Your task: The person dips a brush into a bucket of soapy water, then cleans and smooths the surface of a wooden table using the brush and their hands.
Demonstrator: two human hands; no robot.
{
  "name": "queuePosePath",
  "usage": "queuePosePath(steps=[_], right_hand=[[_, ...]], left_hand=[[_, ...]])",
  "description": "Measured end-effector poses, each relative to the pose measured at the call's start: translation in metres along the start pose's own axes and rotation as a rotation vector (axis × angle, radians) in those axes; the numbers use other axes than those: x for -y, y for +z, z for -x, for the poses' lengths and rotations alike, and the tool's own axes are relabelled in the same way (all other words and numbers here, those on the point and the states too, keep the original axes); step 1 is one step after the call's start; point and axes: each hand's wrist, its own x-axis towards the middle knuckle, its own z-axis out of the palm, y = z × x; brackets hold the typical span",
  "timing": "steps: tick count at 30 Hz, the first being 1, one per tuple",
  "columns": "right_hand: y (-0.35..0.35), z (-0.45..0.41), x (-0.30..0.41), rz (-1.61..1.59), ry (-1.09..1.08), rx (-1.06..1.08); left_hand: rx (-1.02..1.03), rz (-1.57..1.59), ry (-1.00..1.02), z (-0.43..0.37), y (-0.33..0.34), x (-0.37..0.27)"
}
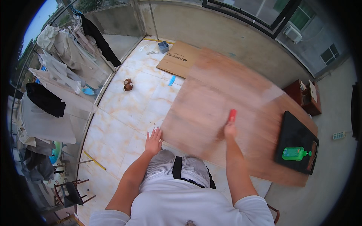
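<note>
In front of me spreads a large wooden tabletop (209, 110) with a reddish-brown grain. My right hand (230, 131) grips a small red object (232, 115) over its middle; blur keeps me from telling what tool it is, or whether it touches the wood. My left hand (154, 141) rests at the tabletop's near left corner, holding nothing, fingers extended and slightly apart. On the right end of the wood lies a flat black panel-like object (288, 132). A green pump bottle (293, 153) lies on top of it.
Flattened cardboard (178, 59) sits beyond the tabletop's far left edge. On the tiled floor (121, 113) are a brown toy-like object (128, 84), a blue item (172, 80) and a grey container (163, 47). Laundry (65, 56) hangs at left; a reddish-brown cabinet (305, 96) stands at right.
</note>
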Motion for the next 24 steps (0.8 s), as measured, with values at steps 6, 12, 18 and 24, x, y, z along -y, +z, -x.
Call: queuePosePath(steps=[6, 12, 18, 24], right_hand=[[0.156, 0.137, 0.060, 0.400, -0.579, 0.364], [0.086, 0.075, 0.054, 0.142, -0.086, 0.087], [0.059, 0.113, 0.000, 0.291, -0.022, -0.068], [0.144, 0.247, 0.040, 0.441, -0.614, 0.278]], left_hand=[[0.431, 0.112, -0.180, -0.027, -0.002, 0.063], [0.374, 0.739, -0.048, -0.044, 0.025, 0.105], [0.356, 0.851, 0.135, -0.062, 0.038, 0.090], [0.393, 0.703, 0.128, -0.059, 0.032, 0.102]])
